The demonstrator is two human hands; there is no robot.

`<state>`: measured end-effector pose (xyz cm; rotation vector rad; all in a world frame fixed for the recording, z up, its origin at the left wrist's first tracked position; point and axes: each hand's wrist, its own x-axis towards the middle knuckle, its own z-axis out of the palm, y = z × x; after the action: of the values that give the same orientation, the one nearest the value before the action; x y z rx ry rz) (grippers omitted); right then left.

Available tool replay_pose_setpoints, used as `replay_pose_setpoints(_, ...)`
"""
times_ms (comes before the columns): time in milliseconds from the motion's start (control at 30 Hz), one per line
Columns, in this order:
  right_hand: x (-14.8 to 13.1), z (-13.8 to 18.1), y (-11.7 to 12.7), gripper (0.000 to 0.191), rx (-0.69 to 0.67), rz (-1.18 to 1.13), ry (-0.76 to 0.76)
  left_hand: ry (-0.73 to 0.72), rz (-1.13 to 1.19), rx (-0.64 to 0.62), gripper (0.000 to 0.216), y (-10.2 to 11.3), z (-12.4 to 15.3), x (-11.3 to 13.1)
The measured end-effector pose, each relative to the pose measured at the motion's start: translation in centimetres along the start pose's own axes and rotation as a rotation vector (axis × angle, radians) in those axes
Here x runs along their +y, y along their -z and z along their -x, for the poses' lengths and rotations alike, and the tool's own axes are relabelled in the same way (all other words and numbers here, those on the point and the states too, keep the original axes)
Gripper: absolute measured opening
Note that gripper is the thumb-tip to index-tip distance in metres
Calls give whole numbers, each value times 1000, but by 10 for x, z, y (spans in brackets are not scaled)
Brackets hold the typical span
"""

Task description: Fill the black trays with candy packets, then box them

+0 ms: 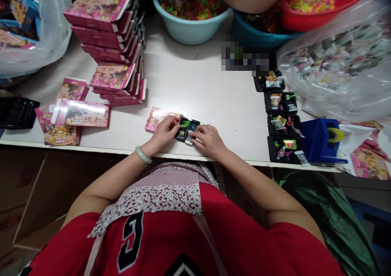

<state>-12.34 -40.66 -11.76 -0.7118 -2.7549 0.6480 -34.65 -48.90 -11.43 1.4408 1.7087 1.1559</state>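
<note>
A small black compartment tray [183, 131] lies near the table's front edge, with green, yellow and blue little items in its compartments. My left hand [165, 132] is closed on the tray's left side, thumb and finger pinched at its rim. On the other side, the bent fingers of my right hand [210, 140] close on a small whitish packet [189, 138] at the lower right compartment. Partly under my left hand and the tray is a flat pink printed box [157, 118].
Stacked pink boxes [113, 76] rise at the left, beside loose boxes [84, 114]. Filled black trays [282, 123] line the right, next to a blue tape dispenser [319, 139] and a big bag of packets [339, 60]. Behind stand a light blue basin [191, 29] and a red basin [351, 1].
</note>
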Motion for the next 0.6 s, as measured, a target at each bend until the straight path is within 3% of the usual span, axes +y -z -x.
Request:
replay_pose_setpoints(233,-8,-3,-33,22,119,-141,-149,35,103,-129,18,-23,-7,14)
replay_pose_setpoints(333,-11,-5,-37,18,220,-315,-254,38,134,-67,17,-29,-9,15)
replay_pose_setpoints(433,-17,1,-37,33,305,-512,-285,17,145,0,17,-29,-5,16)
replay_pose_setpoints(600,-41,0,-25,33,270,-640,-128,-213,-10,126,16,-16,19,37)
